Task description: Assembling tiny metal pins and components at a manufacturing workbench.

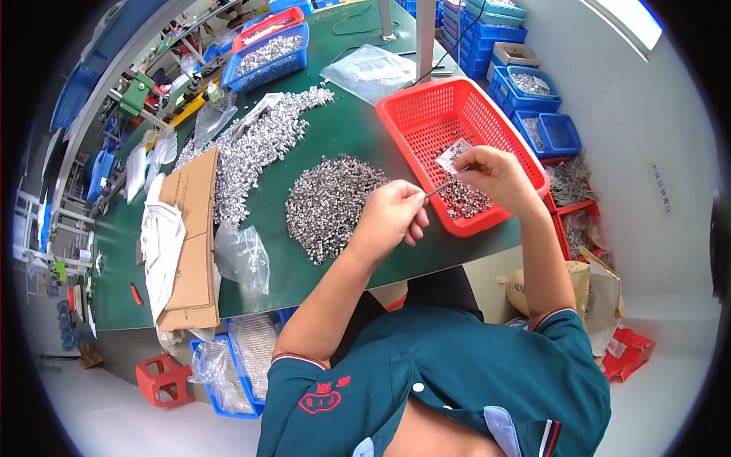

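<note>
Green mat covers the workbench [335,129]. Left hand [392,213] has its fingers curled and pinched on the near end of a thin metal rod [438,187]; right hand [487,171] pinches the rod's far end, so it spans the gap between the hands, tilted up toward the right. Both hands sit at the near left edge of a red plastic basket [426,114] holding small silvery metal parts and a small clear bag. A heap of like parts [327,202] lies on the mat just left of the left hand; a longer heap [259,145] lies farther left, beside flattened cardboard [190,236].
</note>
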`<action>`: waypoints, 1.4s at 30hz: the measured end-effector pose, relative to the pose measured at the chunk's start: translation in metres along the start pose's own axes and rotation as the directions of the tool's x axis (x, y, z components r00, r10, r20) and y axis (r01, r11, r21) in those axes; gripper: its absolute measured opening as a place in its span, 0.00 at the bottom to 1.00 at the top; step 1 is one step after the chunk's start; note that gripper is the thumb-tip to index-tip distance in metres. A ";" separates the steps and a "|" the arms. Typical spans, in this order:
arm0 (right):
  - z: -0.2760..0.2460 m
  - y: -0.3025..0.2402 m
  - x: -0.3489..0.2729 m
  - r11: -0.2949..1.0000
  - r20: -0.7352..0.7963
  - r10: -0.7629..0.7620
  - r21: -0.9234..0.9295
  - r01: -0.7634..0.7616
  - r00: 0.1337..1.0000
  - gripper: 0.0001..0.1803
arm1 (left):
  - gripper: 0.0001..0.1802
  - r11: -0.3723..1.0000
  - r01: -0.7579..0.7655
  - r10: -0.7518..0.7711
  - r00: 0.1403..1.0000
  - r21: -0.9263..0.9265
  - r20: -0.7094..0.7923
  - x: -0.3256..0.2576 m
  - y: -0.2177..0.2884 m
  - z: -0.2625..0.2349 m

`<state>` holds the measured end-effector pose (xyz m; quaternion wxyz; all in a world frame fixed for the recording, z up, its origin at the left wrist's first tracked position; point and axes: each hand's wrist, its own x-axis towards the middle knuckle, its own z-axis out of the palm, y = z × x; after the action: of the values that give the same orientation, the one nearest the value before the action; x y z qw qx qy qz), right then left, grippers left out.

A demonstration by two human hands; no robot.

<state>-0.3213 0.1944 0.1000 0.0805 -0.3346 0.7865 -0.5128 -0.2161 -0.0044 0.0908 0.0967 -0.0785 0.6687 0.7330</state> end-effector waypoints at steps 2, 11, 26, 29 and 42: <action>-0.008 0.016 0.005 0.941 -0.006 0.004 -0.338 -0.006 1.000 0.12 | 0.09 0.999 0.016 -0.017 0.999 -0.035 -0.033 -0.001 -0.008 -0.010; 0.065 -0.046 -0.036 0.853 -0.085 -0.487 -0.262 0.452 0.870 0.10 | 0.07 0.869 -0.017 -0.044 0.993 -0.494 -0.110 -0.069 -0.048 -0.060; 0.157 0.018 -0.035 0.903 0.094 -0.231 -0.349 0.250 0.968 0.11 | 0.07 0.870 -0.009 -0.156 0.943 -0.493 -0.294 -0.133 -0.111 -0.062; 0.156 0.016 -0.036 0.899 0.095 -0.222 -0.367 0.241 0.970 0.10 | 0.07 0.868 -0.016 -0.154 0.942 -0.496 -0.299 -0.134 -0.111 -0.061; 0.154 0.013 -0.039 0.946 0.071 -0.142 -0.282 0.156 0.987 0.06 | 0.08 0.901 0.000 -0.136 0.949 -0.433 -0.284 -0.130 -0.118 -0.056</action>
<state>-0.2243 0.1054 0.0093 0.0114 -0.4137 0.8228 -0.3895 -0.0614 -0.0550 0.0039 -0.0022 -0.2344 0.4953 0.8365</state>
